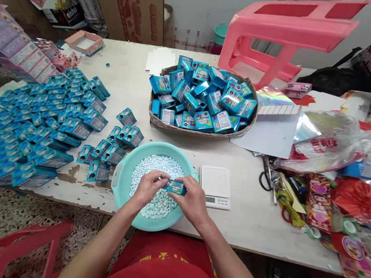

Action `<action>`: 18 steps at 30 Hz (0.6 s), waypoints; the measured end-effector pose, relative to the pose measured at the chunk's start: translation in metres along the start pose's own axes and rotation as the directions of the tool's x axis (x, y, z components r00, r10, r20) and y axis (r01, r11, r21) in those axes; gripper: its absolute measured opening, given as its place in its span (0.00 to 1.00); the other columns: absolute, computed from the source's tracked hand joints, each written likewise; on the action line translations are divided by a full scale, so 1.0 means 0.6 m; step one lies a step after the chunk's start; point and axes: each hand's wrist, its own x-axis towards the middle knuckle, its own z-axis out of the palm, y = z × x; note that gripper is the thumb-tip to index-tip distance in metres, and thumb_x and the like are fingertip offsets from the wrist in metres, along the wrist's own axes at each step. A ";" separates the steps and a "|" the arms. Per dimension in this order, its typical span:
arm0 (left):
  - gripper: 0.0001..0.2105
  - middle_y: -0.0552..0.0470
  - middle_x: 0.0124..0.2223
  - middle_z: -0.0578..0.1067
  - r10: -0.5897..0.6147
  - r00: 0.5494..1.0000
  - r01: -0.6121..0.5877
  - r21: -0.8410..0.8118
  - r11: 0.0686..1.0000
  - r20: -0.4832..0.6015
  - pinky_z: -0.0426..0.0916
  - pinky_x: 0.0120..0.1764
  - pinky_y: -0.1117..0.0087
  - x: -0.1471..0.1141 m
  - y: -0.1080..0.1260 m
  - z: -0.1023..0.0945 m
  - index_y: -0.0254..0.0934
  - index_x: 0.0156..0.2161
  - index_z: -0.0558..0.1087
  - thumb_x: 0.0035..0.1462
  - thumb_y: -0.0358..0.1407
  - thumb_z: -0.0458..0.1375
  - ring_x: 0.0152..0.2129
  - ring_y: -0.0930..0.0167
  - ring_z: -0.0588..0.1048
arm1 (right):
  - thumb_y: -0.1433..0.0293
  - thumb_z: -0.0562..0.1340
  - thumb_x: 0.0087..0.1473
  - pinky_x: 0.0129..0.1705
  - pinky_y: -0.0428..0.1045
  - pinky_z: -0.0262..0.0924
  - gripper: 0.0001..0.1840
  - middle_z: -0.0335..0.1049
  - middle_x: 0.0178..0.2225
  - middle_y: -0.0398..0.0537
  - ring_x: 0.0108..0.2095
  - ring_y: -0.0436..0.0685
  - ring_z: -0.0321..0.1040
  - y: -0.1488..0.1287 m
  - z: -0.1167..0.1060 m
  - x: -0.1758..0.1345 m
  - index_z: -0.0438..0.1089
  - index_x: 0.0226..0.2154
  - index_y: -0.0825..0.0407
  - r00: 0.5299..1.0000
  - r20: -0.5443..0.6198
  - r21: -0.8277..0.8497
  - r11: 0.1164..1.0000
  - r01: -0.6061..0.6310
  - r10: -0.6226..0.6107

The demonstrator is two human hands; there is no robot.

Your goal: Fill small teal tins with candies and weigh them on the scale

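My right hand (pixel 194 201) grips a small blue candy box (pixel 176 187) printed "Caramelo Macizo", holding it sideways over the bowl. At the box's left end, my left hand (pixel 149 189) has its fingertips pinched together; whatever is between them is hidden. Beneath both hands stands a turquoise plastic bowl (pixel 119 196) with pale, pebble-like candies (pixel 156 206) inside. Several similar blue boxes (pixel 99 171) stand just left of the bowl. To its right lies a white kitchen scale (pixel 215 182).
A large group of blue boxes (pixel 31 127) fills the table's left side. Behind the bowl, a basket (pixel 190 131) is heaped with more. A pink stool (pixel 278 31) rests at the back. Scissors (pixel 266 175), plastic bags (pixel 327 143) and wrappers crowd the right.
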 end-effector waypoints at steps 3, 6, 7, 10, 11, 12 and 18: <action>0.07 0.51 0.33 0.76 0.023 0.999 -0.019 0.090 0.996 -0.041 0.64 0.37 0.70 0.008 0.003 -0.009 0.41 0.32 0.77 0.51 0.35 0.57 0.32 0.68 0.72 | 0.69 0.71 0.41 0.40 0.55 0.62 0.20 0.68 0.35 0.45 0.39 0.60 0.66 -0.007 -0.009 0.000 0.68 0.38 0.48 0.999 0.027 0.030 0.999 -0.018 0.017; 0.08 0.51 0.36 0.77 -0.026 1.000 0.027 0.171 0.985 -0.008 0.65 0.41 0.67 0.009 -0.011 -0.028 0.42 0.33 0.76 0.53 0.39 0.55 0.35 0.66 0.73 | 0.68 0.71 0.43 0.40 0.53 0.62 0.18 0.67 0.36 0.44 0.39 0.59 0.67 -0.009 -0.034 -0.007 0.68 0.38 0.47 0.997 0.019 0.163 0.984 -0.071 0.068; 0.08 0.51 0.38 0.77 -0.052 0.999 0.049 0.217 0.975 0.007 0.65 0.43 0.66 0.010 -0.019 -0.036 0.41 0.34 0.76 0.52 0.39 0.56 0.38 0.65 0.73 | 0.67 0.70 0.44 0.41 0.53 0.62 0.18 0.67 0.37 0.44 0.39 0.59 0.66 -0.007 -0.046 -0.011 0.68 0.38 0.47 0.996 -0.001 0.218 0.972 -0.090 0.092; 0.11 0.48 0.45 0.75 -0.065 0.997 0.073 0.357 0.931 -0.033 0.63 0.49 0.61 0.036 -0.031 -0.053 0.40 0.39 0.75 0.51 0.39 0.56 0.45 0.61 0.71 | 0.63 0.69 0.45 0.41 0.52 0.63 0.17 0.67 0.38 0.45 0.40 0.59 0.66 0.017 -0.085 -0.026 0.68 0.39 0.47 0.977 -0.104 0.361 0.923 -0.136 0.184; 0.13 0.47 0.46 0.74 -0.035 0.997 0.059 0.376 0.925 -0.071 0.63 0.49 0.61 0.056 -0.025 -0.054 0.40 0.42 0.74 0.52 0.40 0.56 0.45 0.61 0.71 | 0.62 0.69 0.45 0.41 0.52 0.63 0.18 0.67 0.39 0.45 0.40 0.59 0.66 0.031 -0.096 -0.031 0.68 0.39 0.47 0.963 -0.152 0.392 0.908 -0.148 0.222; 0.14 0.46 0.47 0.74 0.012 0.994 0.029 0.376 0.926 -0.108 0.64 0.47 0.61 0.083 -0.011 -0.050 0.39 0.43 0.73 0.53 0.41 0.55 0.44 0.61 0.72 | 0.61 0.69 0.45 0.40 0.52 0.64 0.19 0.67 0.39 0.46 0.40 0.59 0.66 0.048 -0.106 -0.034 0.67 0.40 0.47 0.944 -0.199 0.412 0.896 -0.163 0.264; 0.10 0.46 0.44 0.74 0.060 0.979 -0.045 0.080 0.996 -0.194 0.60 0.50 0.64 0.344 0.134 0.067 0.38 0.39 0.71 0.50 0.37 0.59 0.44 0.63 0.71 | 0.58 0.66 0.47 0.42 0.54 0.62 0.20 0.66 0.38 0.47 0.39 0.59 0.65 0.184 -0.114 -0.027 0.65 0.40 0.50 0.846 -0.403 0.336 0.916 -0.218 0.349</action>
